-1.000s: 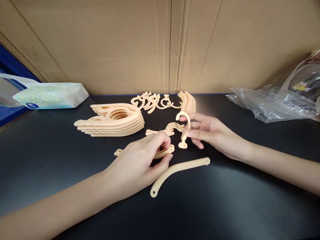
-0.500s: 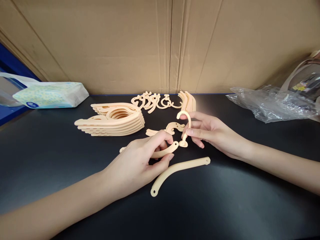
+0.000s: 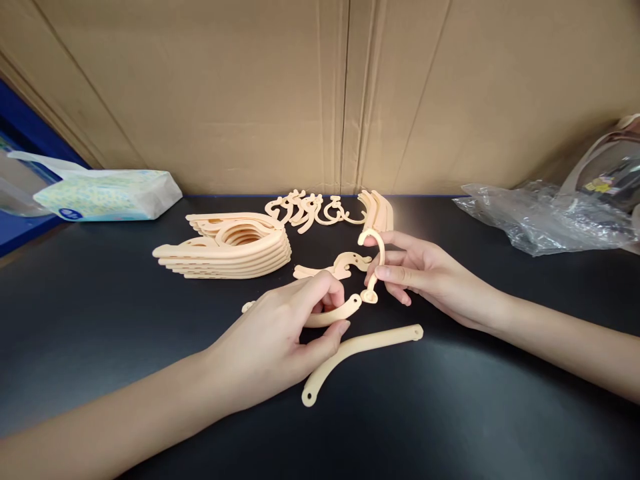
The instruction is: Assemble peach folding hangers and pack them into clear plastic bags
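Note:
My left hand [image 3: 287, 333] is closed round a curved, peach-coloured plastic hanger arm [image 3: 333, 316], whose holed end points right. Between the thumb and fingers of my right hand [image 3: 417, 270] is a hanger hook [image 3: 383, 257], held upright with its flat round foot down. That foot is right by the holed end of the arm; whether they touch I cannot tell. Nearer to me, a second hanger arm [image 3: 367, 343] lies loose on the black table, a hole at each end. Behind my hands lie a few more pieces [image 3: 345, 265], partly hidden.
Left of centre is a stack of folded hangers [image 3: 225, 250]. Several hooks [image 3: 313, 208] and a bunch of arms [image 3: 377, 208] lie at the back, before a cardboard wall [image 3: 225, 93]. A tissue pack [image 3: 110, 193] is far left, clear plastic bags [image 3: 545, 217] far right.
The whole view has shifted slightly, everything sitting a little lower. The hook's foot and the arm's end stay close together, and both hands keep their holds.

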A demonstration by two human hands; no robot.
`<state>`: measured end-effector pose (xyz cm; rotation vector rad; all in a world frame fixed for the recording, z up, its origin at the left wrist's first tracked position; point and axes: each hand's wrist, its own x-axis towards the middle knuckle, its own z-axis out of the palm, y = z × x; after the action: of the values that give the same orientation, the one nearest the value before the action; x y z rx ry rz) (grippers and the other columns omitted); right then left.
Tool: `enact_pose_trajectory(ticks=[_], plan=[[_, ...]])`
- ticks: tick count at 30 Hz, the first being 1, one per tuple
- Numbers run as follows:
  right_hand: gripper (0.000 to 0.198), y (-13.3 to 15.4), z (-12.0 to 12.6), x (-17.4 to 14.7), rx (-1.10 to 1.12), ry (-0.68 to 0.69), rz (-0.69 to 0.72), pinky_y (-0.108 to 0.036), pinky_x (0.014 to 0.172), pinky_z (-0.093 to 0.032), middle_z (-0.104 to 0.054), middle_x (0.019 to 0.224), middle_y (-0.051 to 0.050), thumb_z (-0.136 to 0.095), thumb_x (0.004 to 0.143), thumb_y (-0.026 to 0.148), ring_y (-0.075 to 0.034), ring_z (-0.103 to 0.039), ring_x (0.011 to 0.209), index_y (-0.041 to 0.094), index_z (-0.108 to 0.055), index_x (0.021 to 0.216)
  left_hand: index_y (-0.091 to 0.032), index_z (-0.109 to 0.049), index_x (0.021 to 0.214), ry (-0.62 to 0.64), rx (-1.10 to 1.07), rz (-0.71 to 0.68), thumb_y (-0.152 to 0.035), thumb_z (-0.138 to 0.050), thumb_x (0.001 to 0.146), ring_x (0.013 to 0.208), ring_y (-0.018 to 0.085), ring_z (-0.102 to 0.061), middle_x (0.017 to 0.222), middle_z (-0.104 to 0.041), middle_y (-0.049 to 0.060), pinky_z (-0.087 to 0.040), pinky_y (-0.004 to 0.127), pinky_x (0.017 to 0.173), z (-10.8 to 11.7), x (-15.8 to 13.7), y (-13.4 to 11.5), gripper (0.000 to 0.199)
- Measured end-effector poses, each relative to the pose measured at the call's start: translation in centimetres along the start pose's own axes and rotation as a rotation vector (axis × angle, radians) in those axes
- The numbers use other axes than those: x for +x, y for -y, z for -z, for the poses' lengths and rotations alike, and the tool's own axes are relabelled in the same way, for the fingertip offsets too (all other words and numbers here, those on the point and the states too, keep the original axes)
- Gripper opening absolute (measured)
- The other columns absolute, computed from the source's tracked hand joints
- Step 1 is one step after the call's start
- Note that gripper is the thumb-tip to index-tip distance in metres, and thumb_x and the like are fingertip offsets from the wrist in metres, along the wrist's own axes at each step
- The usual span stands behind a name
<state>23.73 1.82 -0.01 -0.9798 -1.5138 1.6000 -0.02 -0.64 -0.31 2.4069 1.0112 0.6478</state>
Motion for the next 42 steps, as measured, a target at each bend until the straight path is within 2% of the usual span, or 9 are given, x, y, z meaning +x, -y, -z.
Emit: enact_pose_trajectory(ticks=[7,12,20,25,31,39,42], plan=[[0.048,0.14,-0.06,-0.06,-0.009,0.005,-0.011,-0.024,0.056,-0.040,-0.065,0.082,0.003,-0.076,0.086,0.037,-0.006,-0.044,0.054,0.022,-0.052,0.124,-0.024,-0.049,0.092,0.008,0.049,0.022,-0.024,-0.053,0.094,0.063,0.010,-0.050,0.079,-0.057,-0.006,-0.037,0.022,0.057,0.01,-0.25,-0.02,0.005],[0.050,0.20,-0.01,-0.04,-0.012,0.007,-0.014,-0.025,0.055,-0.041,-0.065,0.080,0.003,-0.076,0.085,0.038,-0.008,-0.047,0.054,0.021,-0.052,0.125,-0.024,-0.047,0.092,-0.002,0.051,-0.052,-0.024,-0.052,0.097,0.061,0.009,-0.048,0.077,-0.056,-0.007,-0.037,0.021,0.055,-0.01,-0.22,0.34,0.007],[0.042,-0.29,0.24,0.11,0.004,0.027,0.014,-0.023,0.055,-0.043,-0.064,0.084,0.003,-0.073,0.087,0.034,-0.006,-0.050,0.056,0.022,-0.053,0.123,-0.027,-0.053,0.107,-0.050,-0.104,-0.002,-0.023,-0.062,0.095,0.070,0.007,-0.060,0.085,-0.062,-0.008,-0.049,0.015,0.067,-0.34,0.09,0.53,0.016],[0.038,-0.24,0.17,0.07,0.019,0.009,0.009,-0.024,0.055,-0.042,-0.064,0.085,0.002,-0.073,0.087,0.034,-0.007,-0.047,0.056,0.021,-0.054,0.118,-0.023,-0.059,0.100,-0.045,-0.109,0.001,-0.026,-0.063,0.095,0.071,0.008,-0.062,0.085,-0.065,-0.006,-0.049,0.017,0.069,-0.21,0.16,0.46,0.007],[0.039,-0.06,0.23,-0.05,-0.013,-0.003,0.000,-0.026,0.058,-0.042,-0.065,0.083,0.002,-0.074,0.086,0.036,-0.007,-0.048,0.055,0.022,-0.055,0.117,-0.023,-0.063,0.091,-0.065,0.036,-0.060,-0.035,-0.063,0.095,0.070,0.011,-0.061,0.080,-0.066,-0.005,-0.045,0.021,0.065,-0.05,0.26,0.60,0.013],[0.038,-0.06,0.27,-0.01,0.014,0.036,-0.004,-0.025,0.059,-0.047,-0.071,0.091,0.000,-0.074,0.086,0.034,-0.007,-0.055,0.057,0.022,-0.055,0.116,-0.023,-0.062,0.095,-0.023,0.008,-0.093,-0.030,-0.064,0.096,0.068,0.009,-0.060,0.081,-0.064,-0.007,-0.042,0.019,0.065,0.01,0.32,0.50,0.007],[0.037,-0.11,0.15,-0.02,0.010,0.033,0.008,-0.023,0.059,-0.047,-0.070,0.085,0.002,-0.074,0.087,0.032,-0.007,-0.054,0.057,0.021,-0.055,0.117,-0.023,-0.061,0.094,-0.028,0.019,-0.108,-0.027,-0.065,0.095,0.070,0.009,-0.060,0.082,-0.064,-0.007,-0.042,0.018,0.065,-0.07,0.29,0.55,0.006]])
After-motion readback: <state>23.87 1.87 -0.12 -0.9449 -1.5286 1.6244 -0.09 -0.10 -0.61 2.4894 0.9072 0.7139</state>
